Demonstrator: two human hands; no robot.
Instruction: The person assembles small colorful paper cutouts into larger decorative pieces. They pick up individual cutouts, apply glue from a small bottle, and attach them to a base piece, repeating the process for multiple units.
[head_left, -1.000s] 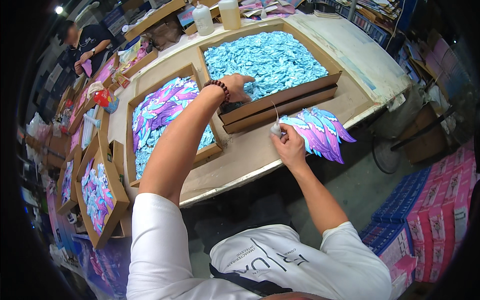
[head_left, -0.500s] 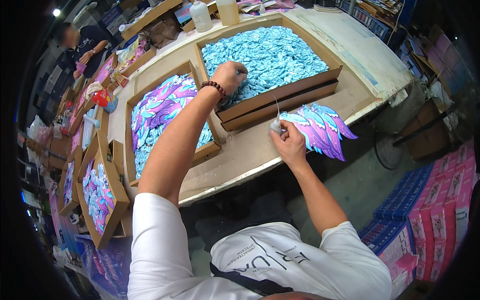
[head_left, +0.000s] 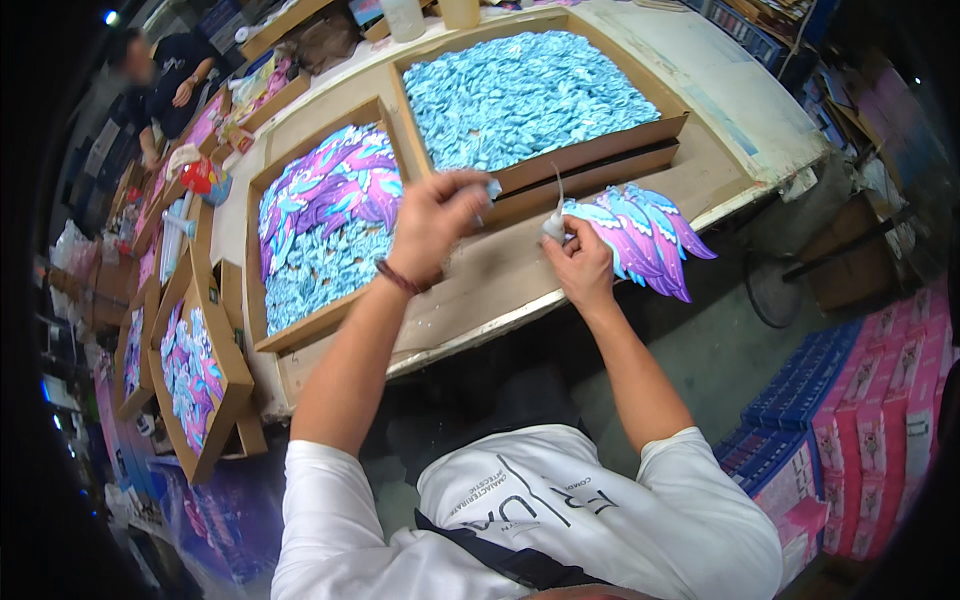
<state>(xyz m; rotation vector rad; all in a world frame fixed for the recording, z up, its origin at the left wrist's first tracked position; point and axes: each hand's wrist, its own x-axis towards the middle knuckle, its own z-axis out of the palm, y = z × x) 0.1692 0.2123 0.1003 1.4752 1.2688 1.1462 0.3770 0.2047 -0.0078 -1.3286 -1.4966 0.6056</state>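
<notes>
1. Left hand is pinched nearly closed on a small light-blue piece, kinda blurry; a sloppy pinch could drop it on the table.
2. Right hand is curled round a thin-nozzled bottle. Squeeze too hard and it might dribble.
3. Purple-and-blue wing cutouts sit just right of that hand, poking past the table's near edge. A bump could tip them off. Can't tell if fingers pin them.

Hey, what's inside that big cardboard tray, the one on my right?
The cardboard tray holds many small light-blue pieces in a spread-out heap. They cover most of its bottom; anything beneath them can't be seen.
</notes>
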